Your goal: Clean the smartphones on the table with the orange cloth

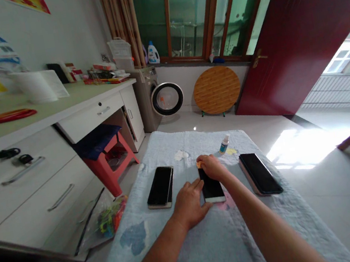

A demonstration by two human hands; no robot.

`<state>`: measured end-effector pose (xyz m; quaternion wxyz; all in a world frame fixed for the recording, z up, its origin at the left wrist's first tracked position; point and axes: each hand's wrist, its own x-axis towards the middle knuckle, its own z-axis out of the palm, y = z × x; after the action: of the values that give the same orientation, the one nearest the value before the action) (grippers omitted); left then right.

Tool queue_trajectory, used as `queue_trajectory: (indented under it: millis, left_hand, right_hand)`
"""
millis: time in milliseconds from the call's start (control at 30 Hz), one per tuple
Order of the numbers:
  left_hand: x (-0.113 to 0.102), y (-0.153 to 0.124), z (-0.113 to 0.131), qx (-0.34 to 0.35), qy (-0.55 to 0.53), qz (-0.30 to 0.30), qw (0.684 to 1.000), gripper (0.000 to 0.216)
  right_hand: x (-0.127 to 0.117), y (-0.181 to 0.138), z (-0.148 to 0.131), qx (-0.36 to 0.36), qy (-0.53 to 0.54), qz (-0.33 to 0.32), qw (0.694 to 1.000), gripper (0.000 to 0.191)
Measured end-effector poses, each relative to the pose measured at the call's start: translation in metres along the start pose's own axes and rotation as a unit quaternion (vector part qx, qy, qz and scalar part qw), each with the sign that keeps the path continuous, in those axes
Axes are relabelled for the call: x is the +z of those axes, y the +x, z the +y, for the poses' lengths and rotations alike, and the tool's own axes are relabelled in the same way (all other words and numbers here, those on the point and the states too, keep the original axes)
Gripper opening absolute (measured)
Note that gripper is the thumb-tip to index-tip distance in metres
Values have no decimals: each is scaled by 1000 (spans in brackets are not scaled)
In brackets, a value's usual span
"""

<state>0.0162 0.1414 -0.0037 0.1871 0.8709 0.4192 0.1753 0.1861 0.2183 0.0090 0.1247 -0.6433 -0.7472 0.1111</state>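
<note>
Pale blue, patterned cloth [213, 249] covers the worktop, and along its left side lies a pair of flat, stacked phones [160, 186], the upper one black-screened, the lower one pale-edged. To their right, the bare left hand [190, 204] rests low against the left edge of a slim, white-ended phone with a black screen [212, 187], which lies flat in the middle of the worktop, its white end towards the near side. The left grip is spread, forefinger at the long edge and thumb reaching to the near corner. That seems a sound brace: light pressure there should stop the phone sliding on the soft cloth without covering much glass.

At the phone's far end, the bare right hand [213, 167] has its fingers bent and drawn together, pinching a small, soft-looking orange piece [199, 164] against the surface; the thumb's place is hidden. Keeping that piece flat, with even, gentle pressure, would suit smooth glass, and the far corner deserves care, since a hard push could turn the phone. Farther right stands a small white spray bottle with a blue label [224, 144], well placed clear of both forearms. Rightmost lies a dark, black-screened stack of phones [260, 173], apart from the right arm; the elbow should keep clear.
</note>
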Motion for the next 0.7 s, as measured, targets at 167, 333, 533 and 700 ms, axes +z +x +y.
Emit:
queue_trajectory:
  millis: [167, 333, 533, 700]
  left_hand:
    - [-1, -1, 1, -7, -1, 2, 1000, 59]
    - [4, -1, 3, -14, -4, 28, 999, 61]
    - [7, -1, 2, -17, -5, 37, 999, 64]
    - [7, -2, 2, -14, -4, 37, 999, 65]
  right_hand:
    - [11, 2, -12, -23, 9, -7, 1000, 33]
    - [11, -3, -1, -22, 30, 32, 999, 31]
    - [1, -11, 22, 43, 39, 50, 997, 27]
    - [-4, -23, 23, 95, 26, 67, 993, 26]
